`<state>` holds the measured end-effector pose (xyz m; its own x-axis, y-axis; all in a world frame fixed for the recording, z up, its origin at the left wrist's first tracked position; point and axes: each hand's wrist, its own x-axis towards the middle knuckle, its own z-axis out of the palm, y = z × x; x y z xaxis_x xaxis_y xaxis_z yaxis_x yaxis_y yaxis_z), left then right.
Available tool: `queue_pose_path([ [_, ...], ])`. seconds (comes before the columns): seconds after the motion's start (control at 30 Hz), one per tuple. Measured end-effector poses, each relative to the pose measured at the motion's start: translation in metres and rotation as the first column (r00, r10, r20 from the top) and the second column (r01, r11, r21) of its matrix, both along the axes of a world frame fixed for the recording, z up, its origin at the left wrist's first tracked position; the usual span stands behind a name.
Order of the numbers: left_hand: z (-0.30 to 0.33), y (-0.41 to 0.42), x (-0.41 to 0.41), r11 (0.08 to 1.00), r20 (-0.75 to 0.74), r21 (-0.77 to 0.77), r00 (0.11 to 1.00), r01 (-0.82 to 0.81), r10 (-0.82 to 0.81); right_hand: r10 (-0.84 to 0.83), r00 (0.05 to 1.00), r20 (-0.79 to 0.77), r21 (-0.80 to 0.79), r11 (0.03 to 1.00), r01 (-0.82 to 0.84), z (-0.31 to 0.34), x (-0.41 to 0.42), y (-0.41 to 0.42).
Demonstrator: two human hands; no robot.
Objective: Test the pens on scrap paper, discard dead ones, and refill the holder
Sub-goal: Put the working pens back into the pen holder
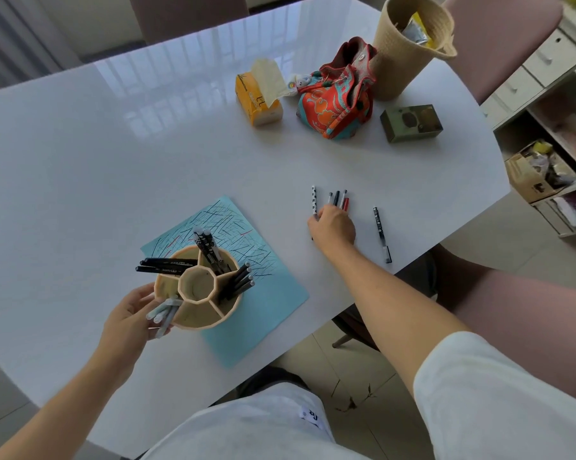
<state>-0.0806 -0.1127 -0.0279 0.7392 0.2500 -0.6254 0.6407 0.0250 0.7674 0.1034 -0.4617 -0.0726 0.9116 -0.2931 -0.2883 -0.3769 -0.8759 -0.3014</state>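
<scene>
A beige pen holder (198, 305) with several compartments stands on a light blue scrap paper (256, 307) covered in scribbled lines. Black, spotted and pale pens stick out of its outer compartments; the centre one looks empty. My left hand (132, 315) grips the holder's left side. My right hand (333, 229) rests over a loose bunch of pens (338, 199) lying on the white table (114, 161), fingers curled onto them. A single dark pen (381, 234) lies apart to the right, near the table edge.
At the back stand an orange tissue pack (258, 97), a colourful drawstring pouch (338, 101), a tall woven basket (409, 44) and a small olive box (411, 122). A pink chair and a shelf unit (545, 127) are on the right.
</scene>
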Motion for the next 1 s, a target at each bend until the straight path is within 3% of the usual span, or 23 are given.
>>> queue_pose_path([
  [0.17,0.001,0.001,-0.003,1.000,0.003,-0.016,1.000,-0.001,0.001,0.000,0.999,-0.055,0.016,1.000,0.001,0.006,0.001,0.010],
  [0.27,0.001,0.002,-0.003,0.999,0.002,-0.034,1.000,0.007,-0.007,-0.080,0.996,0.031,0.209,0.975,0.071,0.008,-0.008,0.007],
  [0.4,0.000,0.003,-0.002,0.999,0.007,-0.041,1.000,0.011,-0.010,-0.258,0.962,0.090,0.507,0.843,0.178,0.007,-0.026,-0.021],
  [0.47,-0.001,0.004,-0.001,0.999,0.004,-0.043,1.000,0.014,-0.014,-0.282,0.953,0.107,0.462,0.863,0.203,0.005,-0.033,-0.047],
  [0.63,-0.006,0.006,0.001,0.999,-0.017,-0.044,1.000,0.018,-0.019,-0.291,0.948,0.126,0.168,0.948,0.269,0.004,-0.046,-0.112],
  [0.77,-0.010,0.010,0.000,0.998,-0.037,-0.061,0.999,0.026,-0.028,-0.267,0.962,0.059,0.031,0.964,0.266,0.002,-0.050,-0.128],
  [0.9,-0.012,0.010,-0.001,0.997,-0.046,-0.071,0.999,0.018,-0.021,-0.249,0.968,-0.019,0.031,0.968,0.249,0.001,-0.044,-0.121],
  [1.0,-0.010,0.005,0.000,0.998,-0.049,-0.067,0.999,0.014,-0.018,-0.296,0.954,-0.042,0.223,0.928,0.298,0.008,-0.043,-0.106],
])
